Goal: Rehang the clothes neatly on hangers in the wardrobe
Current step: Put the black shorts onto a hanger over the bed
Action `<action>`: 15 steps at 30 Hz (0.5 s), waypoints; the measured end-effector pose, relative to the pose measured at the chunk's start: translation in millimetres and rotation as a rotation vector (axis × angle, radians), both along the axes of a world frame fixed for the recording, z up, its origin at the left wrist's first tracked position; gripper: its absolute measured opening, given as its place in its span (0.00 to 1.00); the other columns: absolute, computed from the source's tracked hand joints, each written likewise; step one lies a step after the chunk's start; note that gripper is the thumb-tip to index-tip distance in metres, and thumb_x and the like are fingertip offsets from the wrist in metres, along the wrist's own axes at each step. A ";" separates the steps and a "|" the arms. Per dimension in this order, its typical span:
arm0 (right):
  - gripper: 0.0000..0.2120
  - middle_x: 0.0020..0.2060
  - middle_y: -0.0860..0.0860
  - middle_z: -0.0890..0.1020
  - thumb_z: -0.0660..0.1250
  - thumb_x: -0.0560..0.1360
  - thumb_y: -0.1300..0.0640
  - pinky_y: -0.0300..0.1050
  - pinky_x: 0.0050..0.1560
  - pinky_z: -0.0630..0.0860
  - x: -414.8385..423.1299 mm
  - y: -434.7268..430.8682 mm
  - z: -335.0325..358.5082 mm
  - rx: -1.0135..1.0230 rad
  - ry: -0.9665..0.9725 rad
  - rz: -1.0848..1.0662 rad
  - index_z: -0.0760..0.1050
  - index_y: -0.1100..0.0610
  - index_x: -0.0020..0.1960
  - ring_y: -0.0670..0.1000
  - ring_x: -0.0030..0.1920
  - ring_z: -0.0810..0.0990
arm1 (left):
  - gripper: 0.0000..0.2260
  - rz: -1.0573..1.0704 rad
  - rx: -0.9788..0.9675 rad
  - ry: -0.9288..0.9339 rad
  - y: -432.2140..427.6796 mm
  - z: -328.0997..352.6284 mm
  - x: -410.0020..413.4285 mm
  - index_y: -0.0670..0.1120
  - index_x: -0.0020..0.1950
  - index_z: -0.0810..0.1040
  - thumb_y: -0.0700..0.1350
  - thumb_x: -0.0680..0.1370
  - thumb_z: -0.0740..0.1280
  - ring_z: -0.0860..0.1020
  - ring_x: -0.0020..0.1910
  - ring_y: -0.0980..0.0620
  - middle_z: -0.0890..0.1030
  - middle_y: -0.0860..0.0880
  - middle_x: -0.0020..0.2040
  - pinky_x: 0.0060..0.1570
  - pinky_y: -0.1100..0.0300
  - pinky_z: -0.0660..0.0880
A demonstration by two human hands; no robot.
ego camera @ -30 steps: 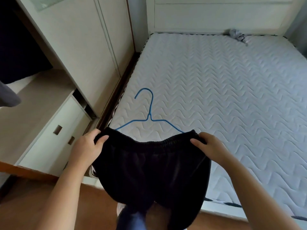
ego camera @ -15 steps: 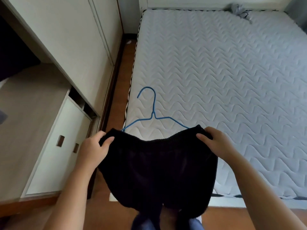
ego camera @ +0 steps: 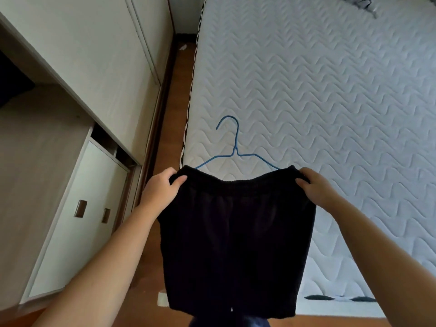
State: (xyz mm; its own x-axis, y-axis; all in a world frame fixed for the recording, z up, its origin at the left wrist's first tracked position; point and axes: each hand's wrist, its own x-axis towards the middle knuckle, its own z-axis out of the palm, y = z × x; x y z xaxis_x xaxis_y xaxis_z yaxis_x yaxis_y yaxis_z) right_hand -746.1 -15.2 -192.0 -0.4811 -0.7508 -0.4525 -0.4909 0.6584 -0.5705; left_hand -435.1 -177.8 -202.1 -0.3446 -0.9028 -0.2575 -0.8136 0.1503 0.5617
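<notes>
While the black shorts [ego camera: 236,232] are held up by the waistband over the near left corner of the mattress [ego camera: 330,90], one end of the band is gripped by the left hand [ego camera: 160,190] and the other by the right hand [ego camera: 316,187], with the hands set well apart. A blue wire hanger [ego camera: 236,152] is seen lying on the mattress just beyond the waistband, its lower part hidden behind it. The wardrobe [ego camera: 82,55] is found left of the mattress, across a strip of floor.
</notes>
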 end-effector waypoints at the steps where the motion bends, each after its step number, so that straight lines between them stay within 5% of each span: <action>1: 0.09 0.46 0.55 0.75 0.56 0.78 0.60 0.44 0.48 0.64 -7.3 -9.2 -8.3 -0.003 0.003 -0.015 0.71 0.60 0.56 0.54 0.48 0.72 | 0.13 -0.015 0.010 -0.005 -9.3 -6.7 -7.7 0.45 0.50 0.74 0.54 0.77 0.61 0.76 0.42 0.46 0.78 0.46 0.42 0.40 0.54 0.72; 9: 0.09 0.45 0.54 0.75 0.56 0.78 0.60 0.43 0.43 0.65 -56.2 -77.6 -91.0 0.002 0.015 -0.102 0.71 0.59 0.56 0.54 0.46 0.71 | 0.13 -0.069 -0.021 -0.082 -90.9 -74.6 -71.3 0.44 0.49 0.72 0.54 0.77 0.61 0.74 0.38 0.47 0.73 0.50 0.34 0.31 0.59 0.63; 15: 0.10 0.45 0.55 0.76 0.57 0.78 0.59 0.44 0.46 0.65 -83.7 -112.4 -176.8 0.019 0.004 -0.155 0.72 0.58 0.57 0.56 0.48 0.74 | 0.15 -0.052 -0.073 -0.129 -136.6 -158.8 -113.2 0.43 0.56 0.73 0.53 0.78 0.59 0.76 0.46 0.42 0.79 0.44 0.45 0.40 0.54 0.70</action>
